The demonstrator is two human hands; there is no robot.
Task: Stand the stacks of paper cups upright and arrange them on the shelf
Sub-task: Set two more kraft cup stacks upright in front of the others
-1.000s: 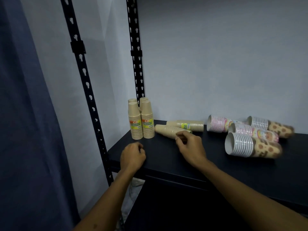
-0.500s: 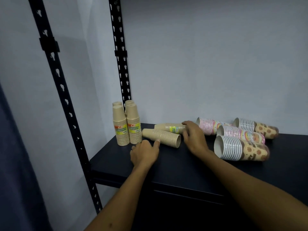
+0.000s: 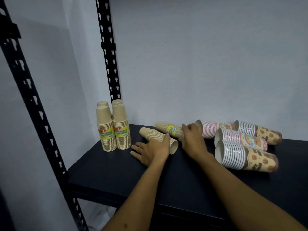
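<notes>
Several tan cup stacks point(image 3: 106, 130) stand upright at the back left of the black shelf point(image 3: 116, 172). Two more tan stacks lie on their sides. My left hand point(image 3: 150, 151) lies beside the nearer lying stack point(image 3: 155, 135), fingers flat on the shelf and thumb resting on the stack. My right hand point(image 3: 191, 139) curls over the wide end of the farther lying stack point(image 3: 168, 129), which carries a yellow label. To the right lie several wider patterned stacks, pink point(image 3: 210, 130) and brown point(image 3: 245, 155).
Black perforated shelf posts rise at the back left point(image 3: 108, 64) and front left point(image 3: 25, 80). A pale wall closes off the back and left. The shelf's front edge runs just below my forearms.
My left hand moved forward from the shelf's front and now touches the nearer lying tan stack. My right hand shifted from that stack to the farther labelled one. The camera moved closer.
</notes>
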